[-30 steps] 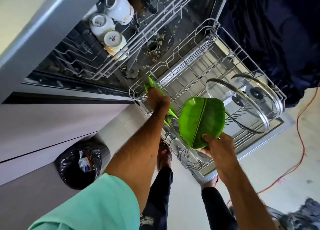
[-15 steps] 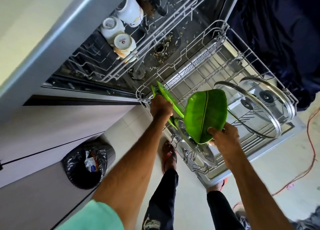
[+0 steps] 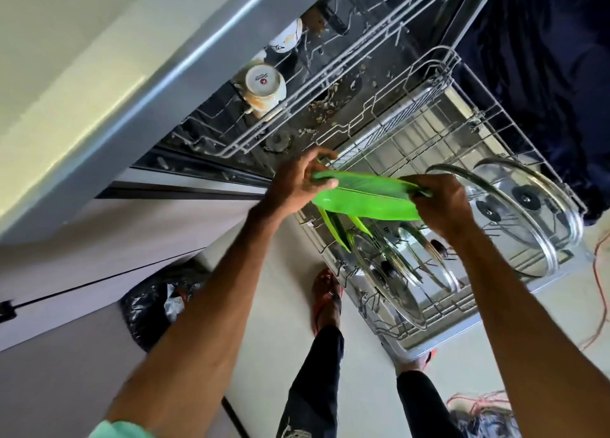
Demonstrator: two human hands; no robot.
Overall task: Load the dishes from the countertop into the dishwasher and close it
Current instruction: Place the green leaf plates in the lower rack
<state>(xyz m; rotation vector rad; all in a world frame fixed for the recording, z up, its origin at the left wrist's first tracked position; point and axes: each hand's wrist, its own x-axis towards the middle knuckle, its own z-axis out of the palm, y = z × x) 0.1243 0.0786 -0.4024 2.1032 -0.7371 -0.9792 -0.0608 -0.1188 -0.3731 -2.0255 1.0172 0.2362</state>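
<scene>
Both hands hold one green leaf-shaped plate (image 3: pixel 366 198) nearly flat between them. The left hand (image 3: pixel 295 186) pinches one edge between thumb and fingers, and the right hand (image 3: pixel 442 206) curls round the opposite edge. The plate hangs over the pulled-out lower rack (image 3: pixel 412 140), not yet in a slot. Just below the hands, other green plates (image 3: pixel 335 228) stand on edge in the tines, with glass lids (image 3: pixel 396 272) beside them; larger lids (image 3: pixel 515 213) lean just beyond the right hand. Past the left hand, a cup (image 3: pixel 264 86) sits upturned in the upper rack (image 3: pixel 330 64). The step looks like racking this plate — next it likely needs tipping upright and lowering into a free gap beside the green ones, clear of the lids.
</scene>
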